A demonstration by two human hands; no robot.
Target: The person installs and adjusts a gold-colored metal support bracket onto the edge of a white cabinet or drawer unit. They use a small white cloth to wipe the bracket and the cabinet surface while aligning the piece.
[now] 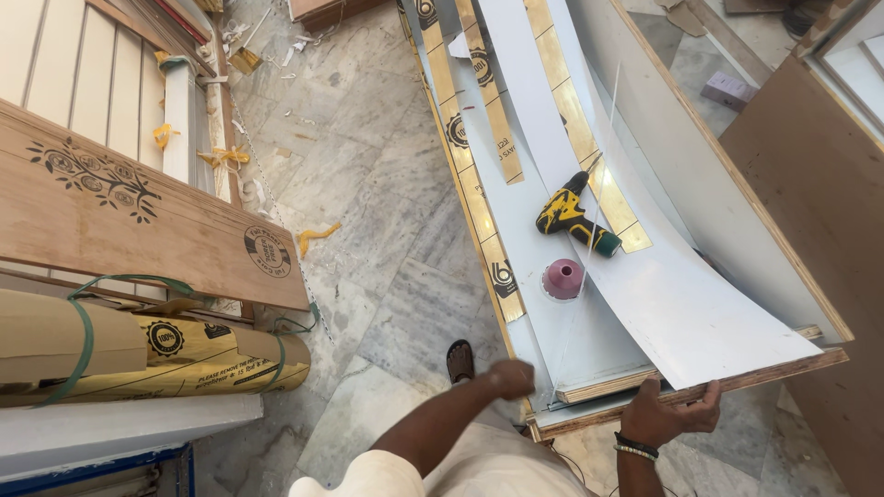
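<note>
A long plywood panel with a white face lies on the floor, running away from me. A curling white laminate sheet lies over it. My left hand is closed into a fist at the near left corner of the panel, with nothing visible in it. At the near end, my right hand grips the plywood edge, fingers curled over it. On the panel farther off rest a yellow and black cordless drill and a pink spool-shaped object.
Gold-backed strips lie along the panel's left side. To the left lean a plywood board, white slatted panels and a gold roll tied with green straps. A brown board stands at right. My sandalled foot rests on the marble floor.
</note>
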